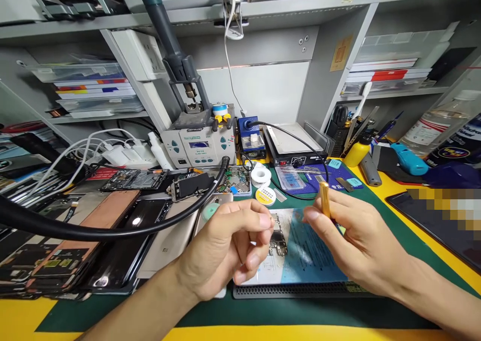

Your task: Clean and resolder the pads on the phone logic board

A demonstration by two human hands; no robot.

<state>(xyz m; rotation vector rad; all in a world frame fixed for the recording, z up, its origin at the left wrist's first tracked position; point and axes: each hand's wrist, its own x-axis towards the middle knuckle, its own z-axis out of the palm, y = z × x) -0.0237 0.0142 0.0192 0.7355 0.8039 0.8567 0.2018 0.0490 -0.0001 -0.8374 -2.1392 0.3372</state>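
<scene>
My left hand (pixel 240 236) is raised over the left part of a blue-and-white sheet (pixel 311 261), its thumb and index fingertips pinched together. Whatever may be between those fingertips is too small to make out. Behind them a phone circuit board (pixel 278 243) lies on the sheet, partly covered by the hand. My right hand (pixel 349 226) is closed around a slim gold-coloured metal tool (pixel 324 201), which stands nearly upright between thumb and fingers. Its lower part is hidden in the hand, so its exact kind does not show. The two hands are apart.
A thick black hose (pixel 180 223) arcs across the left side above several phones (pixel 112 246). At the back stand a hot-air station (pixel 203 148) and a heating plate (pixel 296 148). A solder wire spool (pixel 260 175) and round tin (pixel 265 196) sit behind the sheet.
</scene>
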